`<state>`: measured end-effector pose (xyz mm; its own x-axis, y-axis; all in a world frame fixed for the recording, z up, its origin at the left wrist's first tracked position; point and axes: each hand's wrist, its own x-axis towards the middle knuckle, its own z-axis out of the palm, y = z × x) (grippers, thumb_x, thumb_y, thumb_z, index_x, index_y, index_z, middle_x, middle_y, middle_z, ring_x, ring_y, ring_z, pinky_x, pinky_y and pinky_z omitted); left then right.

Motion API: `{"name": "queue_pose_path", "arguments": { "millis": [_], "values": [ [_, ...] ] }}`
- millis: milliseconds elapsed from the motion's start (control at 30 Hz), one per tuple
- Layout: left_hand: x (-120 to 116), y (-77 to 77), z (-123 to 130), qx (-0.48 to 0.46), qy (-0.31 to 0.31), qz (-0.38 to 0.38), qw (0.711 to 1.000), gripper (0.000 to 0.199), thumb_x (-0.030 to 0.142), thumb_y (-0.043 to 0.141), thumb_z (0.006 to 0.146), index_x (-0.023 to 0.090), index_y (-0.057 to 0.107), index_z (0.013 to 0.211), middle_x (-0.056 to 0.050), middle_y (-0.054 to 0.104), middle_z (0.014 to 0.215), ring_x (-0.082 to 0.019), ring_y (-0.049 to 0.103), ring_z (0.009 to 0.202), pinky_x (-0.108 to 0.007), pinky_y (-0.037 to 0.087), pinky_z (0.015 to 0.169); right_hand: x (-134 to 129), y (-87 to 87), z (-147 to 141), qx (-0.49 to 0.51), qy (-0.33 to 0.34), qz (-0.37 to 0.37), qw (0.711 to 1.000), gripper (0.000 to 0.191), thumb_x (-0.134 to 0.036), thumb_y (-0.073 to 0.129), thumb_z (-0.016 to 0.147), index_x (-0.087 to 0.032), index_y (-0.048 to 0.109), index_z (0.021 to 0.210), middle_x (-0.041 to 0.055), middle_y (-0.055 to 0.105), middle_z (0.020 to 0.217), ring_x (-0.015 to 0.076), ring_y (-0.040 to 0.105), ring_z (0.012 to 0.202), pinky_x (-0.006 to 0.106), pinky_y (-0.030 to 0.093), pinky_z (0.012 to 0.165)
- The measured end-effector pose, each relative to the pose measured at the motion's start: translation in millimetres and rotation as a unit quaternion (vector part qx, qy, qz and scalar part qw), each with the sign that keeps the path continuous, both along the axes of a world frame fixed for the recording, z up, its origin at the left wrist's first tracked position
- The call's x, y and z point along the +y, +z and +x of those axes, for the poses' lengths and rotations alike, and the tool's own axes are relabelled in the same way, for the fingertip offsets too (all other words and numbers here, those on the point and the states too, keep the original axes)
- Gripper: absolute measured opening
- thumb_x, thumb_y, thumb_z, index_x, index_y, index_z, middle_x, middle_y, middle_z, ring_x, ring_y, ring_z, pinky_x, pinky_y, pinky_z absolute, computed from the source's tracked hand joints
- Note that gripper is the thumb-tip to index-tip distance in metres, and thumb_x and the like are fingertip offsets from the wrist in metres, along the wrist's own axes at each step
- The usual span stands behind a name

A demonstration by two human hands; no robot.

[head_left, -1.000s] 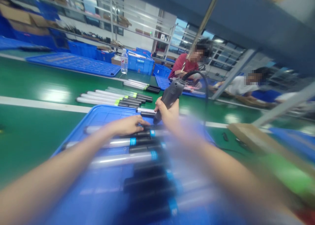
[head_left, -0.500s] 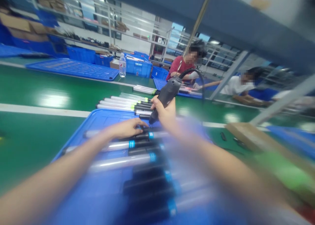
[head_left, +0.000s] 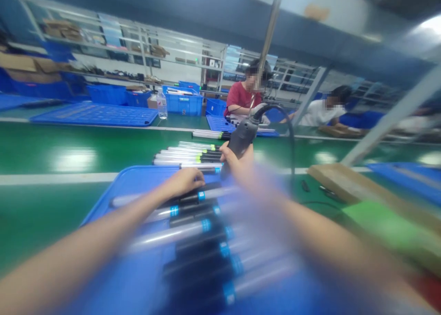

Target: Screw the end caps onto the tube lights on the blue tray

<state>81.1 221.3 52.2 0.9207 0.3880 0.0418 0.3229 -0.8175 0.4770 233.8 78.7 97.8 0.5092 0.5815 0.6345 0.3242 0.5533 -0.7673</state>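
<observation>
My right hand is closed around a dark grey electric screwdriver, with a black cable looping from its upper end. The tool's lower tip is hard to make out, near the tubes. My left hand has its fingers curled over the black end of a tube at the far side of the blue lid. Several clear tubes with black ends and blue bands, such as one nearer tube, lie across the lid below my hands. Motion blurs the closest ones.
Beyond the lid, more clear tubes with green bands lie on the green bench. A water bottle stands farther back. To the right are a cardboard piece and a green sheet. Two co-workers sit across the bench.
The view has tilted and shifted. My right hand still grips the screwdriver, now slightly farther right in the picture. My left hand stays by the same tube, its fingers bent down over it.
</observation>
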Motion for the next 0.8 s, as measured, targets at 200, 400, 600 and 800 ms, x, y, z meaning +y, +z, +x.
{"name": "queue_pose_path", "arguments": {
  "millis": [200, 400, 600, 800],
  "values": [
    [-1.3, 1.7, 3.7, 0.025, 0.021, 0.068, 0.997, 0.028, 0.040, 0.055, 0.097, 0.021, 0.075, 0.097, -0.007, 0.079, 0.101, -0.025, 0.073, 0.092, -0.032, 0.053, 0.082, -28.9, 4.2, 23.2, -0.011, -0.047, -0.008, 0.999, 0.030, -0.040, 0.076, 0.084, -0.023, 0.056, 0.099, -0.0019, 0.070, 0.081, 0.0128, 0.063, 0.063, 0.032, 0.057, 0.069],
    [14.5, -1.3, 11.9, 0.034, 0.052, 0.167, 0.984, 0.029, 0.027, 0.051, 0.098, 0.015, 0.071, 0.115, -0.018, 0.072, 0.124, -0.034, 0.066, 0.120, -0.045, 0.049, 0.106, -34.0, 4.1, 36.7, -0.002, -0.080, -0.016, 0.997, 0.032, -0.039, 0.077, 0.083, -0.024, 0.055, 0.100, -0.0015, 0.071, 0.084, 0.0140, 0.063, 0.066, 0.035, 0.057, 0.075],
    [31.3, 1.0, 17.0, 0.064, 0.058, 0.179, 0.980, 0.035, 0.018, 0.060, 0.084, 0.017, 0.072, 0.117, -0.017, 0.073, 0.121, -0.035, 0.065, 0.122, -0.048, 0.048, 0.110, -37.4, 1.5, 36.3, 0.017, -0.065, -0.030, 0.997, 0.032, -0.038, 0.078, 0.084, -0.023, 0.057, 0.102, -0.0027, 0.070, 0.084, 0.0125, 0.063, 0.066, 0.033, 0.056, 0.073],
    [35.6, 9.0, -35.9, 0.055, 0.048, 0.086, 0.994, 0.048, 0.043, 0.056, 0.088, 0.017, 0.073, 0.125, -0.016, 0.073, 0.121, -0.031, 0.070, 0.113, -0.040, 0.055, 0.103, -39.4, -0.5, 37.1, 0.014, -0.042, -0.027, 0.999, 0.033, -0.042, 0.081, 0.084, -0.024, 0.057, 0.099, -0.0027, 0.069, 0.082, 0.0130, 0.062, 0.063, 0.033, 0.056, 0.068]
  ]
}}
